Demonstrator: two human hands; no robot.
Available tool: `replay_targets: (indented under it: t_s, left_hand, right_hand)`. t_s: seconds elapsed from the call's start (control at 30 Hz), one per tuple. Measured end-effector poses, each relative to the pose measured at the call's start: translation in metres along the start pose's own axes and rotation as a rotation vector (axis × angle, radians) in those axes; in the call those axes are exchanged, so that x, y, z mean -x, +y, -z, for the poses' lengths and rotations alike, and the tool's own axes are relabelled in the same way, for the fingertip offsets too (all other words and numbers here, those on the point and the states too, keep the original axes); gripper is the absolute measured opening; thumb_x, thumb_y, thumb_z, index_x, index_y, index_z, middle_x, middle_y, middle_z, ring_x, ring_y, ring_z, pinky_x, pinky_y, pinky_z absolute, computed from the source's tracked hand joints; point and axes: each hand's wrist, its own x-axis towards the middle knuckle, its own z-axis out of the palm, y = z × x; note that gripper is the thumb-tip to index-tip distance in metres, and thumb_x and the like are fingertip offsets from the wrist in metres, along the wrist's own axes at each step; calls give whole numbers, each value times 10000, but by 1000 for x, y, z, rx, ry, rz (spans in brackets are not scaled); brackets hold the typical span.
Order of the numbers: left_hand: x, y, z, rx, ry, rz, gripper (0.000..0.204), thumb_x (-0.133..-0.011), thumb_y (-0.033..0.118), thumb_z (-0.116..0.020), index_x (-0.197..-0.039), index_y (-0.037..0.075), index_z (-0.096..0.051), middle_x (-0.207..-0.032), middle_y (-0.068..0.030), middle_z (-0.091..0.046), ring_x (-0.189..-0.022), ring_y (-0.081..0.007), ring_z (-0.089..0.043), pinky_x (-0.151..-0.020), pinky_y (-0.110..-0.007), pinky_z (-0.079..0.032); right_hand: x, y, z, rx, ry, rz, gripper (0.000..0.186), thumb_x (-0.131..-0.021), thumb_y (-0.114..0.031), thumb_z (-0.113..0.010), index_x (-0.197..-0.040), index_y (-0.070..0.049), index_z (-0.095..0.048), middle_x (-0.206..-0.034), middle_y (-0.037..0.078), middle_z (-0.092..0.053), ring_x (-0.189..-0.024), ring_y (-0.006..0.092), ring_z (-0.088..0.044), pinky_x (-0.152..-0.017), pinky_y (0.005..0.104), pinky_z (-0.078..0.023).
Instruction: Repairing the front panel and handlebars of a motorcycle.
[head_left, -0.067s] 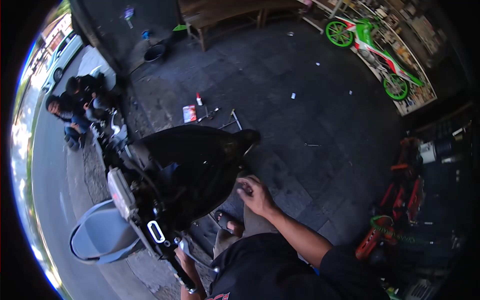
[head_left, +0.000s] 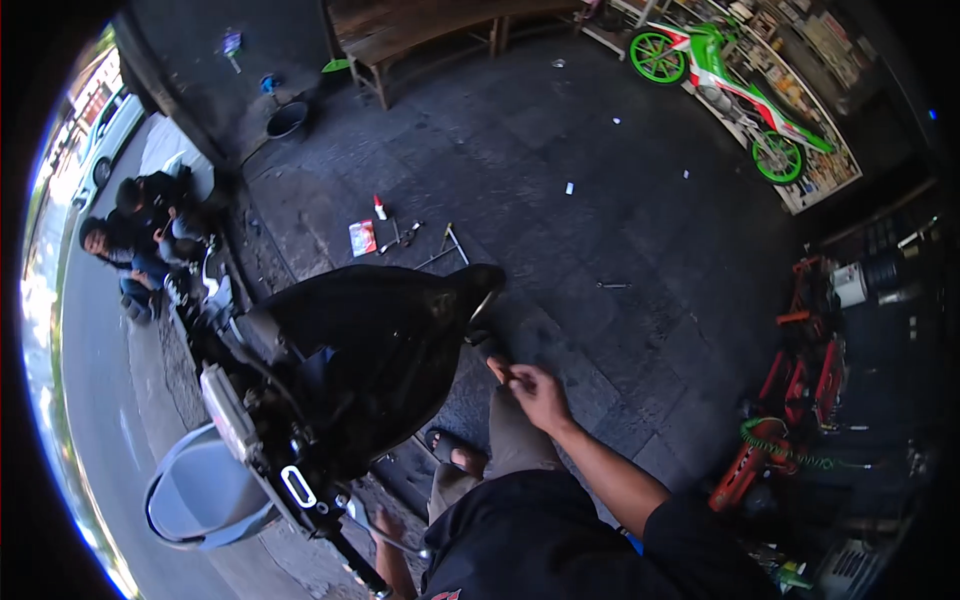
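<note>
My right hand (head_left: 535,392) sits just right of centre, over my thigh, fingers loosely curled and half open, holding nothing that I can see. Its fingertips point toward the rear end of the black scooter (head_left: 375,350), which fills the centre-left of the frame; they are just beside its tail, not touching it as far as I can tell. My left hand (head_left: 388,530) is low in the frame, near the bottom edge, down beside the scooter's front end by the handlebar (head_left: 350,560); whether it grips anything I cannot tell, since it is dark and partly hidden there. My sandalled foot (head_left: 460,455) rests on the paving (head_left: 620,200) between the two hands.

Above the scooter, on the paving, lie a small red packet (head_left: 362,238), a little bottle (head_left: 380,208) and a few tools (head_left: 410,235). A green motorbike (head_left: 735,95) stands at the upper right, a wooden bench (head_left: 420,35) at the top centre, and a dark basin (head_left: 287,120) at the upper left. People (head_left: 140,235) crouch at the left edge. Red gear (head_left: 800,370) stands at the right.
</note>
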Motion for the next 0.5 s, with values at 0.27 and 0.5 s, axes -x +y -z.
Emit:
replay_targets:
  t_s: [0.27,0.5]
  left_hand:
    - [46,-63,-231,-515,-395,147,410,-958,378,-523,-1150,19,-576,-1013,-112,-632,-934,-235,-622,-834,-320,-515]
    - [39,-91,-424,-812,-292,193,421,-938,387,-544,-1131,15,-589,-986,-109,-638,-910,-249,-631,-820,-345,-517]
  right_hand:
    - [-2,278,196,-129,562,-867,66,-891,-24,-596,-926,-44,-649,-707,26,-600,-522,101,-528,-449,250,-430]
    - [-206,472,253,-333,609,-1120,59,-907,-95,-595,-854,-69,-598,-678,26,-564,-508,118,-522,-414,242,-408]
